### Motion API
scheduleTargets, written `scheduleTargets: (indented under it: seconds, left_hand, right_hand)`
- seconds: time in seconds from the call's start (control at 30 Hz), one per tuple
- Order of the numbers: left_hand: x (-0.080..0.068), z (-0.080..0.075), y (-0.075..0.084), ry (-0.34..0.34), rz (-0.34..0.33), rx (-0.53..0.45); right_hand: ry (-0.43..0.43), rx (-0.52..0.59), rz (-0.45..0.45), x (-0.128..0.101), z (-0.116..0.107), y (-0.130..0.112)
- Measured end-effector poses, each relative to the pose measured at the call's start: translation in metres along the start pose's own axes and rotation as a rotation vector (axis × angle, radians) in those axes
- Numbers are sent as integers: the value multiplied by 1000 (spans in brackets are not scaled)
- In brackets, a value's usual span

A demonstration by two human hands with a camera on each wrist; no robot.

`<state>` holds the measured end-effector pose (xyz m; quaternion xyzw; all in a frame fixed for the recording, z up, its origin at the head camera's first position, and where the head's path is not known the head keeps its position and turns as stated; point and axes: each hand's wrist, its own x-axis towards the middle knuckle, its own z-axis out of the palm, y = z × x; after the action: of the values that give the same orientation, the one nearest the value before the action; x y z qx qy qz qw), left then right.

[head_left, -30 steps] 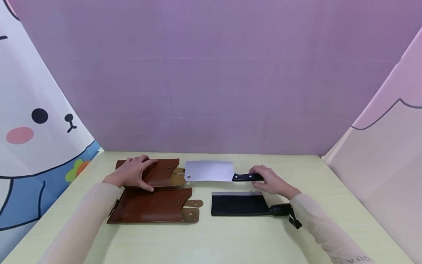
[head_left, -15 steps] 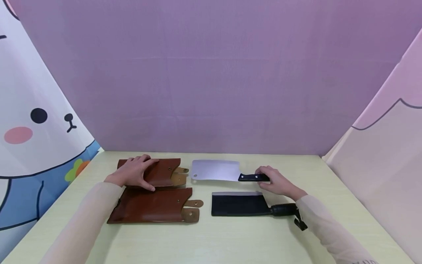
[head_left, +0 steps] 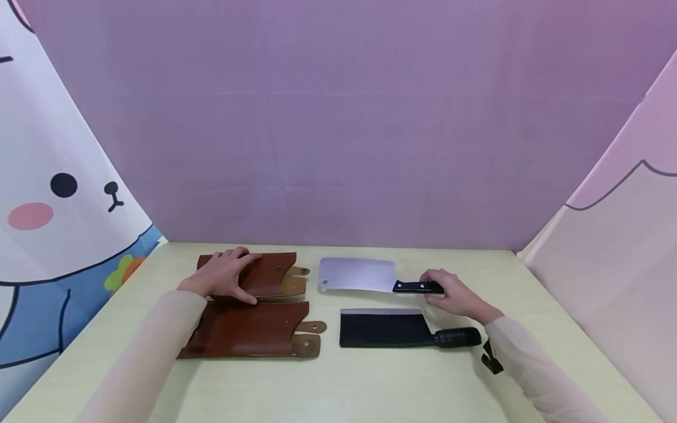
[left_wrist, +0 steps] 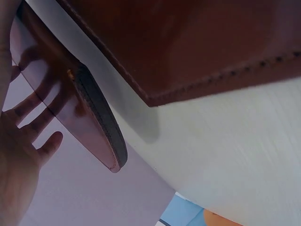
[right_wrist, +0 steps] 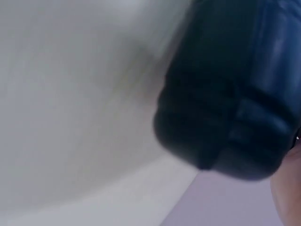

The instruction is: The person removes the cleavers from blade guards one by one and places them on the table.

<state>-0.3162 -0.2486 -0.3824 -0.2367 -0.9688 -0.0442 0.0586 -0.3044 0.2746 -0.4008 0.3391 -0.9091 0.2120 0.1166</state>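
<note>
My left hand (head_left: pixel 224 275) lies over the back brown leather sheath (head_left: pixel 267 275), its thumb at the near edge. In the left wrist view, its fingers (left_wrist: pixel 28 108) are spread and fairly straight against the glossy leather. A second brown sheath (head_left: pixel 243 329) lies just in front. My right hand (head_left: pixel 449 292) grips the black riveted handle of a silver cleaver (head_left: pixel 357 274), whose blade points left toward the back sheath's mouth with a gap between. A black-bladed cleaver (head_left: pixel 386 329) lies in front of it; its thick ribbed handle (right_wrist: pixel 225 94) fills much of the right wrist view.
Both sheaths have strap tabs (head_left: pixel 312 326) on their right ends. The pale table (head_left: pixel 338 388) ends at a purple cloth wall (head_left: pixel 338 147). A cartoon-printed cloth (head_left: pixel 69 235) stands at the left, a pale one at the right. A black strap (head_left: pixel 493 358) hangs by the right sleeve.
The silver cleaver has moved right with my right hand, away from the back sheath. My left hand and that sheath have shifted slightly right too. The front sheath and black cleaver stay put.
</note>
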Motion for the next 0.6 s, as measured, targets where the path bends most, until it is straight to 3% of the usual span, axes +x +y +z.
scheduleTargets:
  seconds: [0.6]
  left_hand:
    - [13, 4, 12, -12, -1, -31]
  right_hand:
    - [5, 3, 29, -12, -10, 13]
